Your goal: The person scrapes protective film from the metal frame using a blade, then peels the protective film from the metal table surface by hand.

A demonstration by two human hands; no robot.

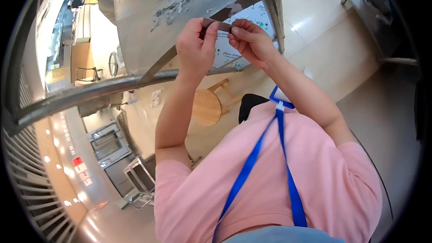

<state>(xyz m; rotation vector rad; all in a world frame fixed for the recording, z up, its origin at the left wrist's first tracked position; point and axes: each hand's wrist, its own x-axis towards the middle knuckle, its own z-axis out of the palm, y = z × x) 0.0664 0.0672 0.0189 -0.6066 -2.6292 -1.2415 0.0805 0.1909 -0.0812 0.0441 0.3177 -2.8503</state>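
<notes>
Between my two hands stretches a short brownish-grey strip [220,25]; I cannot tell what material it is. My left hand [197,42] is closed on the strip's left end, thumb raised along it. The fingertips of my right hand [251,42] pinch its right end. Both hands are above the near edge of a metal table top [139,27]. Crumpled grey scraps [180,1] lie in a loose heap on that top, beyond my left hand. Behind the fingers shows a white printed sheet [228,53] with green and blue marks.
A metal rail [85,91] runs along the table's near side, and an upright metal post [276,18] stands at its right. Below is a round wooden stool [207,107]. A blue lanyard [245,171] hangs over my pink shirt. Another metal table [382,22] stands at right.
</notes>
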